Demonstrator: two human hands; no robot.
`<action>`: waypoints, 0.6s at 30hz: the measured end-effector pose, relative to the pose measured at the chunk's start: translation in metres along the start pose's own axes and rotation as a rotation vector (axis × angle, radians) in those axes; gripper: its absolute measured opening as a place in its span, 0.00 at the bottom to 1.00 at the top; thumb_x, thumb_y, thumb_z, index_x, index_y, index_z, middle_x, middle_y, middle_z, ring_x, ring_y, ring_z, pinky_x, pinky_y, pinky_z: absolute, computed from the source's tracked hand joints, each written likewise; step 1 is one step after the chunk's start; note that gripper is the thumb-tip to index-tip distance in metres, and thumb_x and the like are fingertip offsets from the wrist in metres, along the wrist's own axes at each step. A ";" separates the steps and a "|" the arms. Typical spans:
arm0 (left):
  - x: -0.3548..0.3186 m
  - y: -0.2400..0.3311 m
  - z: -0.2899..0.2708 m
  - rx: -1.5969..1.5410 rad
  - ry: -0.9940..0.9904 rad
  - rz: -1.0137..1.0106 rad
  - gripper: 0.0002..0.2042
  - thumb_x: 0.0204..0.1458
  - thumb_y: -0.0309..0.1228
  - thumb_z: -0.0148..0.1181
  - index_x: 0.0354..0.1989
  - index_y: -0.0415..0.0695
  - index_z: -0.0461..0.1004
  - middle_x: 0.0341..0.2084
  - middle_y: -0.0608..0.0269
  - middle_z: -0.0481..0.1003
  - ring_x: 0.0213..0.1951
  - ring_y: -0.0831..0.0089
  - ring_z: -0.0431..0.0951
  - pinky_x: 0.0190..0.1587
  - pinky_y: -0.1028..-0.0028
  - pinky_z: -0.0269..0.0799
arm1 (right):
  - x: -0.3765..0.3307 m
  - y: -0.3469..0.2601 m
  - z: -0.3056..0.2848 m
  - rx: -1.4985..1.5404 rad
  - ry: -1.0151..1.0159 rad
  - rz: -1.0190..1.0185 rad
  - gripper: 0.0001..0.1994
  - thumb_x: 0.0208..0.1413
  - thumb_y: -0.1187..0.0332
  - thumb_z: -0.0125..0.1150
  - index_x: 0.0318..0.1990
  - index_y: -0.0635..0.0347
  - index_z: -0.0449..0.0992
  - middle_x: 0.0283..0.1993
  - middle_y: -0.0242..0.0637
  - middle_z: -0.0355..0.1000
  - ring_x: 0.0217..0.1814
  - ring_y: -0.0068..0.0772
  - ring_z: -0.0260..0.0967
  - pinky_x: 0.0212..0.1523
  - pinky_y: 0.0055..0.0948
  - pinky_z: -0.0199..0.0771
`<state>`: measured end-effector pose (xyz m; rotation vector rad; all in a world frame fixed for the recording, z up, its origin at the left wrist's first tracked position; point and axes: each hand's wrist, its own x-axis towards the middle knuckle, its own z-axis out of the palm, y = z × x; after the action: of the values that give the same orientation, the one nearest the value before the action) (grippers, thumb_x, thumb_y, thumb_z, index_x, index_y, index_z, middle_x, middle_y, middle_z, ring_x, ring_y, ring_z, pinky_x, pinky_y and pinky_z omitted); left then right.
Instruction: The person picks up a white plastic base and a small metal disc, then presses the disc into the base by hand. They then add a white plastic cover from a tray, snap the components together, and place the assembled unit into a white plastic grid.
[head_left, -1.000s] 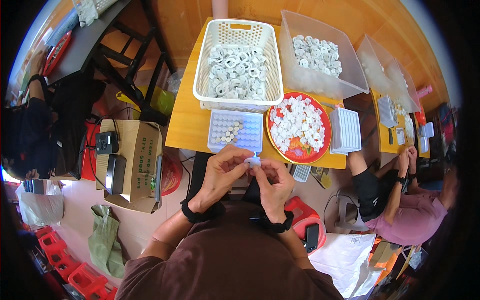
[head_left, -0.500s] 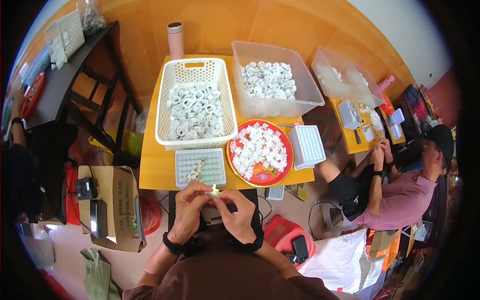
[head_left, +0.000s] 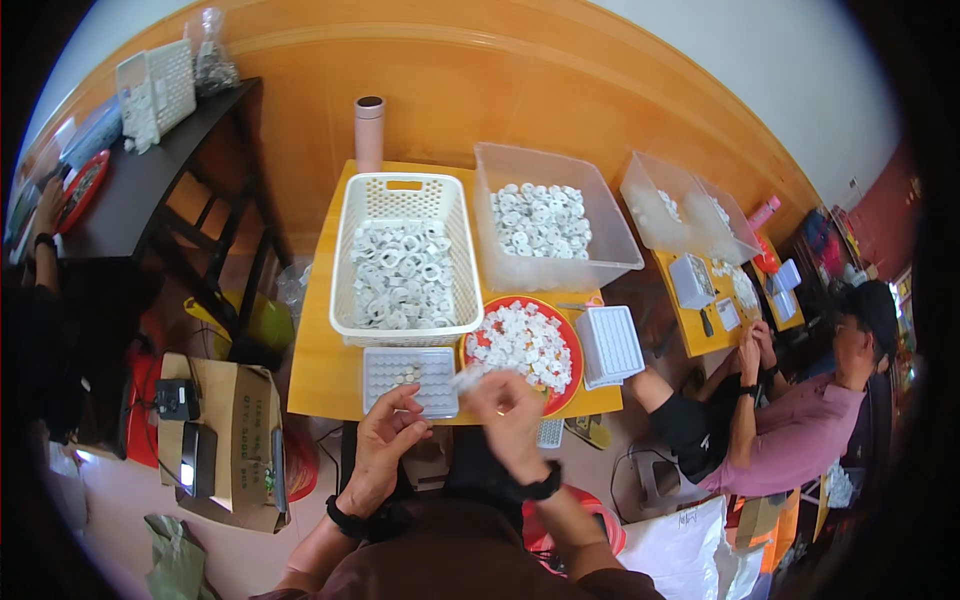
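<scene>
My right hand [head_left: 512, 405] pinches a small white plastic part [head_left: 466, 378] just above the near edge of the yellow table [head_left: 320, 365]. My left hand [head_left: 385, 438] hovers beside it with fingers loosely curled, holding nothing I can make out. Right in front of the hands lies a small white grid tray [head_left: 410, 378] with a few parts in its cells. A red round plate [head_left: 566, 392] heaped with white parts sits to its right. Behind them stand a white lattice basket [head_left: 404, 190] and a clear bin [head_left: 500, 268], both filled with white parts.
A second white grid tray [head_left: 610, 346] lies at the table's right edge, and a pink cylinder [head_left: 369, 132] stands at the back. A person in a pink shirt [head_left: 790, 440] works at a neighbouring table on the right. An open cardboard box [head_left: 232, 442] sits on the floor to the left.
My hands have parted: the right hand has lifted toward the red plate with a white part, the left has dropped slightly. My head has tilted up, so the table sits lower in view.
</scene>
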<state>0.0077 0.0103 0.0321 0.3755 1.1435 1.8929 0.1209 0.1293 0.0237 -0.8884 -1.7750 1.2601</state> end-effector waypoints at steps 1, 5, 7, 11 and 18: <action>0.000 0.002 -0.003 -0.001 0.016 0.010 0.09 0.49 0.21 0.54 0.40 0.38 0.72 0.31 0.64 0.73 0.32 0.77 0.73 0.42 0.76 0.70 | 0.022 0.008 -0.012 -0.060 0.114 -0.053 0.03 0.52 0.72 0.56 0.29 0.61 0.73 0.21 0.28 0.69 0.25 0.15 0.64 0.27 0.17 0.64; 0.006 -0.002 -0.034 0.028 -0.058 -0.009 0.10 0.50 0.21 0.54 0.41 0.38 0.72 0.36 0.63 0.73 0.34 0.78 0.73 0.41 0.78 0.70 | 0.117 -0.011 -0.058 -0.026 0.260 -0.252 0.04 0.52 0.76 0.54 0.34 0.67 0.70 0.27 0.33 0.70 0.28 0.20 0.68 0.30 0.20 0.69; 0.004 -0.001 -0.045 0.029 -0.057 -0.011 0.09 0.50 0.22 0.55 0.41 0.38 0.72 0.37 0.62 0.73 0.34 0.79 0.73 0.40 0.78 0.70 | 0.144 -0.018 -0.063 -0.055 0.258 -0.263 0.06 0.51 0.76 0.55 0.36 0.67 0.70 0.28 0.35 0.70 0.29 0.22 0.69 0.30 0.20 0.70; 0.000 0.000 -0.065 0.038 0.055 0.009 0.07 0.52 0.23 0.54 0.38 0.39 0.73 0.30 0.64 0.75 0.31 0.78 0.74 0.38 0.78 0.71 | 0.152 -0.011 -0.047 -0.316 0.219 -0.283 0.12 0.48 0.78 0.56 0.42 0.64 0.72 0.34 0.39 0.72 0.31 0.26 0.71 0.30 0.22 0.71; 0.013 0.020 -0.085 0.165 0.054 0.033 0.07 0.52 0.24 0.54 0.38 0.38 0.73 0.31 0.63 0.75 0.31 0.77 0.74 0.39 0.78 0.70 | 0.125 -0.002 0.030 -0.385 -0.173 -0.414 0.06 0.46 0.74 0.57 0.33 0.65 0.74 0.30 0.44 0.72 0.31 0.40 0.71 0.31 0.32 0.70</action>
<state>-0.0634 -0.0319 0.0007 0.4389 1.3415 1.8522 0.0370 0.2248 0.0430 -0.5776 -2.2463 0.7590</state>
